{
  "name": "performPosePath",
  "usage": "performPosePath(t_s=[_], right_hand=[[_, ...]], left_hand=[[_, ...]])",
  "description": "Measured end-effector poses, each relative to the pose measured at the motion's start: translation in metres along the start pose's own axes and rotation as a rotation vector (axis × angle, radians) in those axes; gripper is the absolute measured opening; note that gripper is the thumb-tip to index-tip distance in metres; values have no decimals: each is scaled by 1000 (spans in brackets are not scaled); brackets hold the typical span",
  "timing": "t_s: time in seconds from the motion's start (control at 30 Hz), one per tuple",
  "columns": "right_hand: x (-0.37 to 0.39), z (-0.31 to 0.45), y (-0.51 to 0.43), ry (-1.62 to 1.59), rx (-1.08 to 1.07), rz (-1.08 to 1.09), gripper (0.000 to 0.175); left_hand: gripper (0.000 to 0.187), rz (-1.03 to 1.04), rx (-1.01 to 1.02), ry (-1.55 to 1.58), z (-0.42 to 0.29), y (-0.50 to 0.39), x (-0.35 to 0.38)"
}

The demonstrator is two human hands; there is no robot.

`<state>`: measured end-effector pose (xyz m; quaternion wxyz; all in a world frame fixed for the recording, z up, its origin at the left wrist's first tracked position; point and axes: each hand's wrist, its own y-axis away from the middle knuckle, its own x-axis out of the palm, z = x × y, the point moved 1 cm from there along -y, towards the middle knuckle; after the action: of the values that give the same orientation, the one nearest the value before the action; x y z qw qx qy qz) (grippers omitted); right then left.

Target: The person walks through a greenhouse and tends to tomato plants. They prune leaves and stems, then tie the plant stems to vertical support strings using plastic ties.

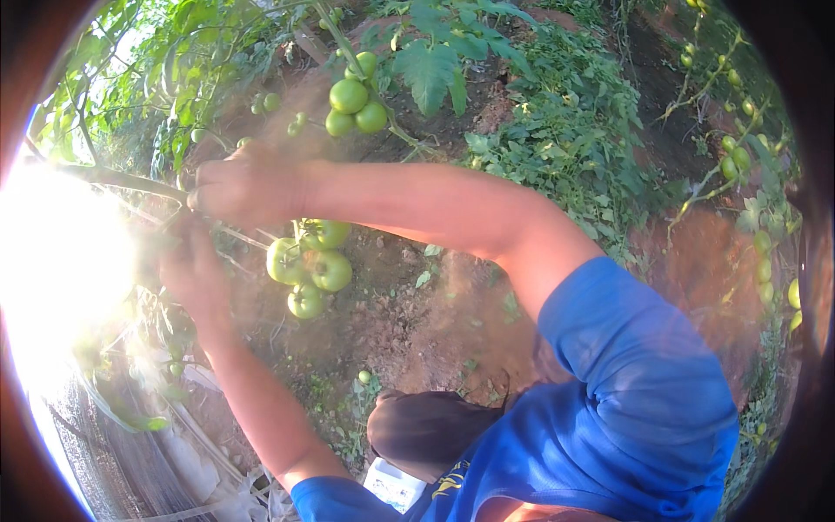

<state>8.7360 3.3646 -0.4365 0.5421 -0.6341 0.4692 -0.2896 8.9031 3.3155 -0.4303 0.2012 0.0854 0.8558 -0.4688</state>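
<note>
My right hand (pixel 244 189) reaches across from the right, its fingers closed at the end of a thick tomato stem (pixel 127 181). Just below it, my left hand (pixel 194 267) comes up from the bottom with its fingertips against the same spot. Glare and blur hide what the left fingers grip. A cluster of green tomatoes (pixel 306 305) hangs beneath my right forearm, beside the left hand. Above that forearm hangs another green tomato cluster (pixel 348 96) on a leafy vine.
Leafy tomato plants (pixel 574 124) line the top, and a vine with small green fruit (pixel 737 160) runs along the right. Brown soil (pixel 417 326) lies below the arms. A white container (pixel 393 486) sits by my knee (pixel 430 427). Dark sheeting (pixel 124 450) and dry leaves are at lower left.
</note>
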Motion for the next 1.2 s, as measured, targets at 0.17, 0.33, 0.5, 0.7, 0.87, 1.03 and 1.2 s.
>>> performPosePath(t_s=[0.17,0.33,0.5,0.7,0.87,1.03,1.2], right_hand=[[13,-1,4,-57,4,-55,13],[7,6,2,-121,64,36,2],[-10,4,-11,-95,87,79,8],[-25,4,3,-266,304,189,10],[-29,3,11,-346,451,186,12],[-52,27,13,-414,688,182,20],[-50,80,42,-558,492,-23,22]], left_hand=[[31,-50,-323,370,-12,-1,-4],[26,-55,-39,195,21,0,-9],[16,-268,-233,485,-23,2,8],[15,-329,-364,592,3,12,13],[16,-239,-462,663,13,11,14],[15,-227,-516,763,3,36,-16],[19,-325,-665,207,65,138,-80]])
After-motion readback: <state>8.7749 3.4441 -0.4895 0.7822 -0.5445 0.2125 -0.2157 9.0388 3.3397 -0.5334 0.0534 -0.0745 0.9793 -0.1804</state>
